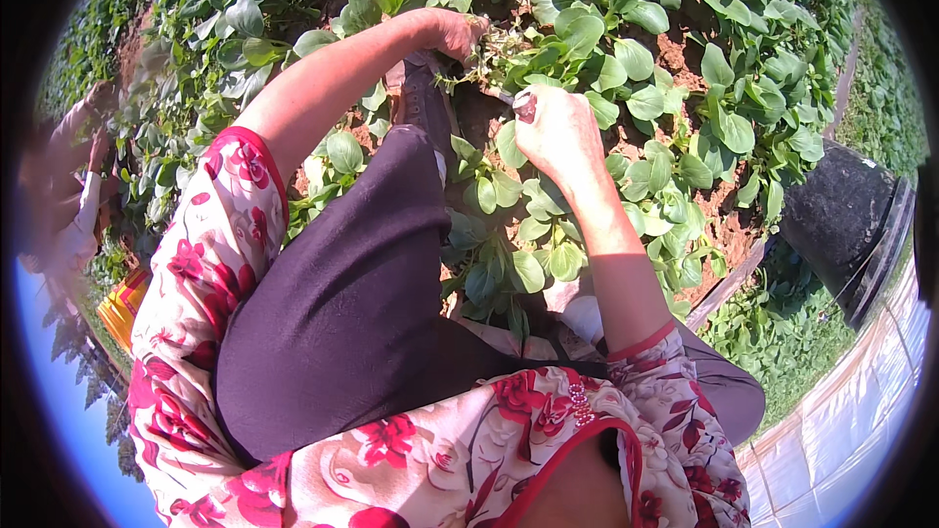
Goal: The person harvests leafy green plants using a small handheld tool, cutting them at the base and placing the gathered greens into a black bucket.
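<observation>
My left hand (460, 36) grips weeds (501, 44) by the greens (634, 59), which crowd my knuckles; my right hand (562, 137) clenches a handle (526, 106) nearby. A black bucket (831, 215) sits off right.

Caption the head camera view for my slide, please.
Among leafy green plants, the left hand is at wispy stems while the right hand grips a handle.

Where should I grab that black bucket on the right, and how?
Probably by the black bucket's wide rim, coming from the side away from the leafy plants: the rim sticks out past the tapering body, whose narrower end faces them.
</observation>
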`<state>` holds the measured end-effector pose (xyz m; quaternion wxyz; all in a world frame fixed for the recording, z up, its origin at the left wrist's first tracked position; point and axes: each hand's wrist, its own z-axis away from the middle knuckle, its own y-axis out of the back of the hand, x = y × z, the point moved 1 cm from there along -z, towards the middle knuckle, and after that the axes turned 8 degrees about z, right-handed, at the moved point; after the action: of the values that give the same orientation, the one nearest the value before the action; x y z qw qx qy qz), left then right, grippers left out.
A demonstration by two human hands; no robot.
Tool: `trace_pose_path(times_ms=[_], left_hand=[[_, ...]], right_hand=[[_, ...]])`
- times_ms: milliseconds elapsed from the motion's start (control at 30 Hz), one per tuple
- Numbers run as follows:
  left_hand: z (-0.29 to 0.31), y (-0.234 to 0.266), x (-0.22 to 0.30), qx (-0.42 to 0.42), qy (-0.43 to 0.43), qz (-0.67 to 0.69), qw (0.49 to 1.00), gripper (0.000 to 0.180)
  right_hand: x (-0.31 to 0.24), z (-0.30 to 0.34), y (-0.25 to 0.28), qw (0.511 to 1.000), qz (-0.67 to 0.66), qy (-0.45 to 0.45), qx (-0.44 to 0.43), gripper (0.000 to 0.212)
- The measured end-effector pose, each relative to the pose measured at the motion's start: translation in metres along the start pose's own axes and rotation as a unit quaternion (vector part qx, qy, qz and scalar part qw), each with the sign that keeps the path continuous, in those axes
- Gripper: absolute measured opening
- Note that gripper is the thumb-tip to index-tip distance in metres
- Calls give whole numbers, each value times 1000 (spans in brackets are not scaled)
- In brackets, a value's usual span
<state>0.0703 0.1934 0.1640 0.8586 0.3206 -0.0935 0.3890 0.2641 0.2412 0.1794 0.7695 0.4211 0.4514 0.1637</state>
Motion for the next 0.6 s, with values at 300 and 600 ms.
trace_pose_path(times_ms=[300,600], left_hand=[[-20,25,-68,144,-284,258,912,34],[-21,1,-25,171,-165,-247,940,25]], right_hand=[[-17,-8,44,997,67,-30,-27,16],[-7,-20,59,988,90,-110,59,15]])
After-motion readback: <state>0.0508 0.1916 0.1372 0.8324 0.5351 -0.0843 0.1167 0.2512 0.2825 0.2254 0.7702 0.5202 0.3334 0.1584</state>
